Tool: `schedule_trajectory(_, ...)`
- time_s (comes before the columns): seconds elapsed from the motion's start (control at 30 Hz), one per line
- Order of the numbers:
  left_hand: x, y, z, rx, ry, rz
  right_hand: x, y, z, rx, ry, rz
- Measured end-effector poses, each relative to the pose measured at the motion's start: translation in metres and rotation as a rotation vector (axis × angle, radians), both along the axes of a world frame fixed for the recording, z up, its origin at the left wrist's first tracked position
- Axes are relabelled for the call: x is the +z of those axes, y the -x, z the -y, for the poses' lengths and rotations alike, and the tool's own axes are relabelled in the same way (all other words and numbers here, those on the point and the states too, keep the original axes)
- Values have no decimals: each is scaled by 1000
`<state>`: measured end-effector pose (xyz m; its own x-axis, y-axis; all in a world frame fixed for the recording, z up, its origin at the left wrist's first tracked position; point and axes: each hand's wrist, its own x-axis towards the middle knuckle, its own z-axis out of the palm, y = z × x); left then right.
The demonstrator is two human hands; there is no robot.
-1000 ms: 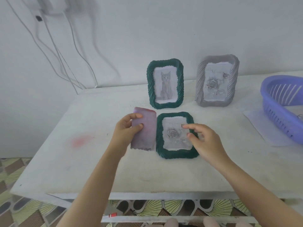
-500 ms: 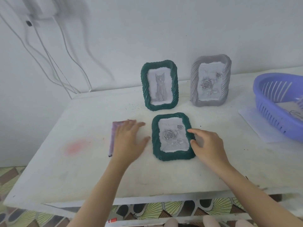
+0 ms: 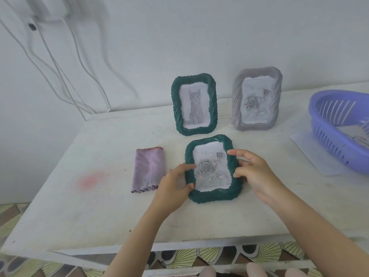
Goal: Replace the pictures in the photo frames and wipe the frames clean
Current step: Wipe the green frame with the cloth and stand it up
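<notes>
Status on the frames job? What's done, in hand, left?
Done, apparently: the cat frame stands upright at the back with its picture in. In hand: left hand and right hand grip the flat green rose frame. The cloth lies folded beside it, untouched. Left: the grey frame, also a rose; whether anything has been wiped, cannot tell.

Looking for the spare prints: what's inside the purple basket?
Inside the purple basket, a pale sheet with a faint line drawing lies on the bottom. The picture's edge cuts off the basket's right part, so the rest is unseen. A white sheet lies under it.
</notes>
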<state>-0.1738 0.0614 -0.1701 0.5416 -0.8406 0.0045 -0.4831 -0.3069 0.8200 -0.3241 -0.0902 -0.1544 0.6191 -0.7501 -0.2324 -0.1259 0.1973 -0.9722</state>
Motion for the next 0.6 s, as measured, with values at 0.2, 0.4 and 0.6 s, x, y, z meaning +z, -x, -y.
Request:
schedule_trajectory(0.2, 11, -4, 0, -7, 350, -501, 4, 4, 0, 94, 55, 73)
schedule_trajectory(0.4, 17, -18, 2, -26, 378, -658, 11, 7, 0, 115, -19, 213)
schedule_trajectory(0.6, 23, -23, 8, -96, 377, -687, 16, 4, 2, 167, 26, 218)
